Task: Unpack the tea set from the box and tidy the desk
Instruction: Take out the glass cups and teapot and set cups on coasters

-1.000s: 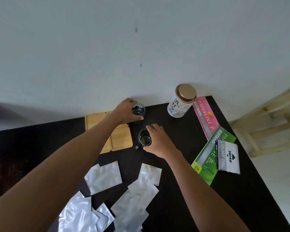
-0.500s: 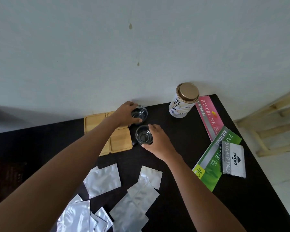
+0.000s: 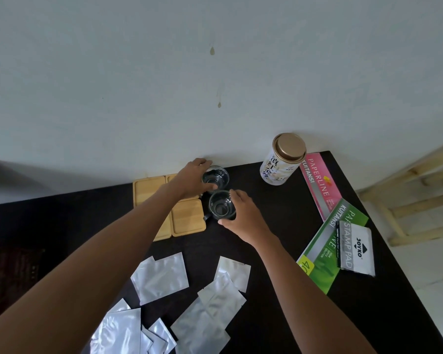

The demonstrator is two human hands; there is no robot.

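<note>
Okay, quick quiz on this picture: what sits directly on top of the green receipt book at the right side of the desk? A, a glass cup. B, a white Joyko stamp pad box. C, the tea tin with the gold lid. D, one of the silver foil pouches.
B: the white Joyko stamp pad box lies across the green receipt book, while the tea tin stands apart near the wall.

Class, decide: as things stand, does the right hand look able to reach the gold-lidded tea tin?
Probably yes. The right hand holds a glass cup, but only bare desk separates it from the tea tin.
</note>
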